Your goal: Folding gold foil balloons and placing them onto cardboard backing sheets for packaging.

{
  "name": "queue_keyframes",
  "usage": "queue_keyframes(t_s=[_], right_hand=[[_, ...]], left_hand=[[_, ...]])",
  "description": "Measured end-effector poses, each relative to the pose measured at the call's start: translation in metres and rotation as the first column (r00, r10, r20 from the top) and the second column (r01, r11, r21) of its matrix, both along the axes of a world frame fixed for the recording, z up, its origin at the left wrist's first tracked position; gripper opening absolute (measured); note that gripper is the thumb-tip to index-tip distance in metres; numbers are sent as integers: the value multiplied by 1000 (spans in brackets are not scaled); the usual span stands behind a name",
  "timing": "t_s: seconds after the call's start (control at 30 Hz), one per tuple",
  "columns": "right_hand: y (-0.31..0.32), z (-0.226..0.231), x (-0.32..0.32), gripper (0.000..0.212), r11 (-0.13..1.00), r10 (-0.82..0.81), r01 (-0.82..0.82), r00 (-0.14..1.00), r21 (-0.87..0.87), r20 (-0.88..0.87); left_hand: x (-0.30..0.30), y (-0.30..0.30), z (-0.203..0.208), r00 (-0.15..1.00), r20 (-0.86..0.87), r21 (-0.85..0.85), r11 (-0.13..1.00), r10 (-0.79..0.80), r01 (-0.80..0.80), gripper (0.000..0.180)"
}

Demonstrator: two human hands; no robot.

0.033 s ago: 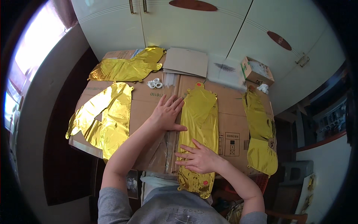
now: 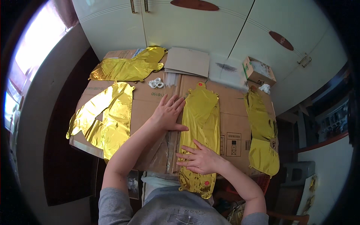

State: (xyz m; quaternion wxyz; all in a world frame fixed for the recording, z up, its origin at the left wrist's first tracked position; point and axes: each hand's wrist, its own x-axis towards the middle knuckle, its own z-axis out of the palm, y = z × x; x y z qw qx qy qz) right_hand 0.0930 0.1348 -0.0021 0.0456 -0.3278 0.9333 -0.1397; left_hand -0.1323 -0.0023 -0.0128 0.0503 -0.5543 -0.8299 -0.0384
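A long gold foil balloon [image 2: 201, 112], deflated and flat, lies lengthwise before me on the cardboard-covered table [image 2: 150, 108]. It has small tabs along its rim and a red dot near each end; its near end hangs past the table edge toward my body. My left hand [image 2: 169, 114] is spread flat at the balloon's left edge, the thumb reaching onto the foil. Lower down, my right hand [image 2: 200, 159] lies across the balloon with its fingers apart. Neither hand grips anything.
More flat gold foil balloons lie at the far left [image 2: 129, 67], the left [image 2: 116, 120] and the right edge [image 2: 260, 131]. Behind are small white rolls [image 2: 156, 83], clear thin sticks [image 2: 171, 79], grey-brown card sheets [image 2: 186, 62], a small open box [image 2: 260, 77] and crumpled white tissue [image 2: 265, 89]. White cabinets [image 2: 191, 30] border the table.
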Motion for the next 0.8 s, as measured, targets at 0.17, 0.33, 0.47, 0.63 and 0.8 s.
queue_keyframes(t_s=[0.17,0.33,0.47,0.63,0.8], right_hand=[[-1,2,10,40,990,71,-58,992,-126,104],[25,15,7,40,948,-252,237,967,-213,-45],[40,8,7,40,923,-375,359,920,-142,-111],[39,-1,8,40,933,-355,346,931,-102,-86],[40,-3,8,41,933,-348,336,934,-130,-84]], left_hand=[[-1,0,-7,1000,5,10,1000,-3,3,119],[-1,-2,-6,1000,21,32,999,-3,2,118],[0,-4,-3,997,76,68,998,-3,-3,113],[8,-15,6,992,98,84,994,-78,70,100],[18,-39,18,955,186,82,972,-232,220,87]])
